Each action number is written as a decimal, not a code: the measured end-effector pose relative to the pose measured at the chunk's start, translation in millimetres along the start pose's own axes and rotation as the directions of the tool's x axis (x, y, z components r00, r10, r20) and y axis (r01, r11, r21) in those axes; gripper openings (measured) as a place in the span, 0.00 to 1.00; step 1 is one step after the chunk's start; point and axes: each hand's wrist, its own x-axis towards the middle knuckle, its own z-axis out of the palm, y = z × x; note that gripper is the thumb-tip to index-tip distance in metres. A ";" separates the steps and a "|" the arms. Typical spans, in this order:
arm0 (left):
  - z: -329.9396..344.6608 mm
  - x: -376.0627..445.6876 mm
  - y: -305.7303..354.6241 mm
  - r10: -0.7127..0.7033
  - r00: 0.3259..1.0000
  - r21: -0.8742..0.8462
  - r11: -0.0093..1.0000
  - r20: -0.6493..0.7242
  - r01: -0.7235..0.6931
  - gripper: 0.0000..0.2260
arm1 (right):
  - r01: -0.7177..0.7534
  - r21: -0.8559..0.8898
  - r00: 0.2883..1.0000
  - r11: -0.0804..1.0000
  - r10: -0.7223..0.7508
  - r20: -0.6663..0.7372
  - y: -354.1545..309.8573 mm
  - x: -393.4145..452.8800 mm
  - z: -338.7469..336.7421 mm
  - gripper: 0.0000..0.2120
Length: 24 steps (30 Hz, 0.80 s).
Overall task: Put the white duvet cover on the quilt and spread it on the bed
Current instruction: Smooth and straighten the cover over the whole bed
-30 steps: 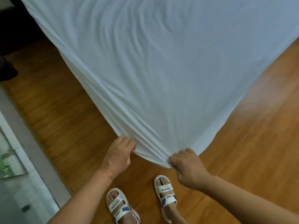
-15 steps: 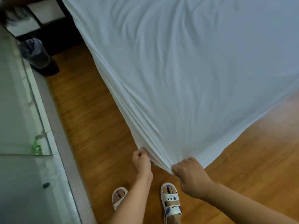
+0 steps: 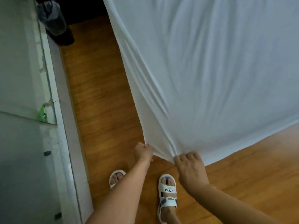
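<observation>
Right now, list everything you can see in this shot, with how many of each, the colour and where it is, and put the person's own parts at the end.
white fabric duvet cover: one, white, stretched from the top right down to a gathered corner at lower centre, off the floor.
wooden plank floor: one, orange-brown, under the cover and the feet.
pale wall panel: one, grey-white, along the left edge, with a green scrap on it.
dark bin with a grey plastic liner: one, black and grey, top left on the floor.
white strap sandals: two, white with blue, on the feet at bottom centre.
left hand: one, grips the cover's corner edge.
right hand: one, grips the corner beside it.
</observation>
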 end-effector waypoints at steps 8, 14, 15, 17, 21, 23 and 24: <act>43.1 -5.0 11.1 -0.152 0.891 -0.510 0.773 0.427 0.376 0.16 | -0.229 0.651 0.926 0.724 0.368 -0.084 17.3 -33.7 17.5 0.07; 27.6 -45.8 -3.8 -0.080 0.920 -0.645 0.690 0.384 0.329 0.12 | -0.178 0.552 0.673 -0.815 0.308 0.672 79.3 -26.1 0.8 0.17; 25.8 -48.1 -3.6 -0.088 0.925 -0.678 0.656 0.370 0.333 0.11 | -0.112 0.504 0.673 -0.856 0.308 0.673 83.4 -21.6 -3.8 0.22; 24.1 -48.8 -0.4 -0.112 0.935 -0.750 0.569 0.336 0.337 0.11 | -0.033 0.510 0.648 -0.859 0.370 0.666 82.5 -11.7 -11.4 0.31; 17.4 -66.0 8.2 -0.089 0.914 -0.724 0.582 0.395 0.370 0.18 | 0.058 0.541 0.620 -0.839 0.455 0.639 94.2 0.1 -25.1 0.21; 19.7 -71.6 8.9 -0.028 0.917 -0.706 0.628 0.398 0.326 0.24 | 0.127 0.466 0.625 -0.876 0.435 0.648 109.5 1.8 -27.8 0.08; 21.8 -73.3 9.2 -0.021 0.941 -0.705 0.656 0.337 0.267 0.24 | 0.148 0.442 0.624 -0.885 0.430 0.652 116.2 0.5 -32.4 0.08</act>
